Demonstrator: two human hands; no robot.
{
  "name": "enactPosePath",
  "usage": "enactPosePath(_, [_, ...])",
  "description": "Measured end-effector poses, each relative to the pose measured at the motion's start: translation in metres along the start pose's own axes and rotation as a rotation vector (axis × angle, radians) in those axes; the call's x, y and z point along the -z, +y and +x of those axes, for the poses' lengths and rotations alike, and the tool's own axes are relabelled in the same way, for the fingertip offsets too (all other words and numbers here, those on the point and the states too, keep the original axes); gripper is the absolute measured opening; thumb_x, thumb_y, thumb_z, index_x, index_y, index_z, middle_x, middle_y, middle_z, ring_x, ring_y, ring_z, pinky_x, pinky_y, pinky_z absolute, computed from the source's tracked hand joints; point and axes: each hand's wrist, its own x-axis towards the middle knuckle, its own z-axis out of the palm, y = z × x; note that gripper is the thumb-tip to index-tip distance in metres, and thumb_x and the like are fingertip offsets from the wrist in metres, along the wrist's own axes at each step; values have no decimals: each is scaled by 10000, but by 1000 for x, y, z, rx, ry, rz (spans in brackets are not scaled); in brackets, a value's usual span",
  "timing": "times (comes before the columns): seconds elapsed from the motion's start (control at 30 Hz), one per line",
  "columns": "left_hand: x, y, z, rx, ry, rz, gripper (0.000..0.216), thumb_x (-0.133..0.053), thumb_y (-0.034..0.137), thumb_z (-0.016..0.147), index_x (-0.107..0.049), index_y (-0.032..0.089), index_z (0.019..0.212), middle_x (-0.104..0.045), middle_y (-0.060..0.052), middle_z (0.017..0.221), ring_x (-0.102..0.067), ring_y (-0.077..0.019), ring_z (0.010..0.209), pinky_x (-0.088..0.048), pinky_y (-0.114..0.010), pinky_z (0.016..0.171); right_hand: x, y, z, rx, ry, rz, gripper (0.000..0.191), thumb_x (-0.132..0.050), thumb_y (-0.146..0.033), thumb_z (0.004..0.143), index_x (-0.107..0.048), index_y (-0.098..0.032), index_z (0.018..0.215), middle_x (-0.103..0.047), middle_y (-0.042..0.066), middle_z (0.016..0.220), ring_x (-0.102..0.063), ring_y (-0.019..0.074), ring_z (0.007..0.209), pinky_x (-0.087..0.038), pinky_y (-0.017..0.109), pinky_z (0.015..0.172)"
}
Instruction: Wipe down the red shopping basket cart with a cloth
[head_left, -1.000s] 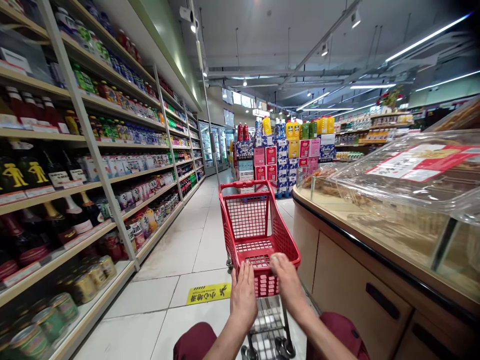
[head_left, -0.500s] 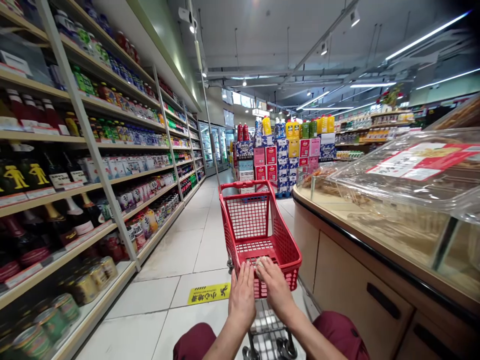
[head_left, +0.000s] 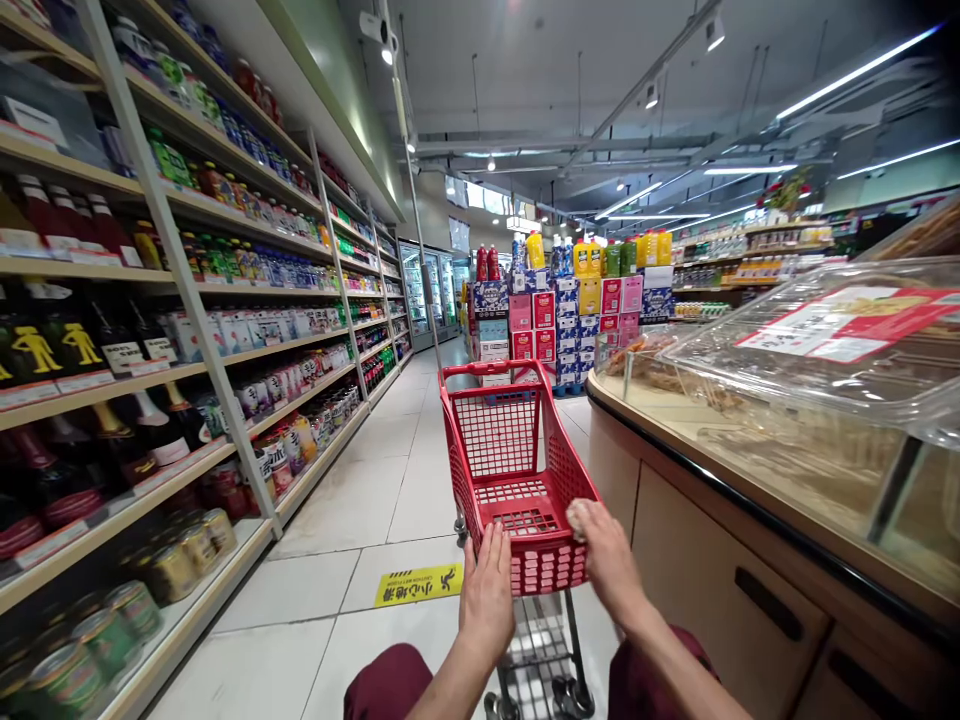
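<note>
A red plastic shopping cart (head_left: 510,410) stands right in front of me, its basket holding nothing I can see. My left hand (head_left: 486,580) lies flat against the near left corner of the basket, fingers stretched out. At the near right corner, my right hand (head_left: 606,560) presses a pale, crumpled cloth (head_left: 577,520) onto the rim. Much of the cloth is covered by the fingers. Under the basket show the cart's metal lower rack and its black wheels.
Drink shelves (head_left: 262,345) line the left side. A wooden counter (head_left: 705,530) with clear plastic food boxes (head_left: 825,330) runs close on the right. Stacked drink cartons (head_left: 544,320) stand ahead. A yellow wet-floor sticker (head_left: 418,585) is on the white tiles.
My right hand has slid right along the near rim, from beside the left hand to the right corner, taking the cloth with it. My left hand has stayed in place.
</note>
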Motion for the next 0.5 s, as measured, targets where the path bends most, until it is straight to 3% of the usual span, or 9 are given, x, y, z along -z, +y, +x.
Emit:
enactPosePath(0.1, [-2, 1, 0, 20, 23, 2, 673, -337, 44, 691, -227, 113, 1352, -252, -90, 1414, -195, -214, 1310, -236, -474, 1044, 0, -1, -1, -50, -1, -10, 456, -280, -90, 805, -519, -148, 1189, -485, 108, 1270, -350, 224, 1234, -301, 445, 991])
enactPosePath(0.27, [-1, -4, -1, 12, -15, -26, 681, -329, 39, 680, -230, 113, 1350, -230, -75, 1421, -173, -205, 1315, -223, -473, 1049, -14, -24, -3, 136, -99, 114, 426, -312, -116, 823, -529, -192, 1181, -485, 62, 1279, -366, 193, 1226, -300, 398, 1006])
enactPosePath(0.4, [1, -4, -1, 40, -43, -37, 719, -342, 44, 665, -183, 108, 1363, -200, -85, 1428, -143, -211, 1322, -198, -481, 1056, 1, 0, 9, -79, 21, 76, 433, -293, -118, 823, -524, -179, 1185, -507, 89, 1249, -370, 217, 1221, -273, 452, 1010])
enactPosePath(0.5, [4, 2, 1, 63, -81, -37, 726, -355, 64, 663, -173, 101, 1365, -185, -87, 1431, -127, -224, 1324, -182, -485, 1059, -5, -10, 5, -69, 50, 119, 409, -289, -164, 848, -531, -189, 1176, -522, 91, 1231, -397, 209, 1200, -311, 435, 993])
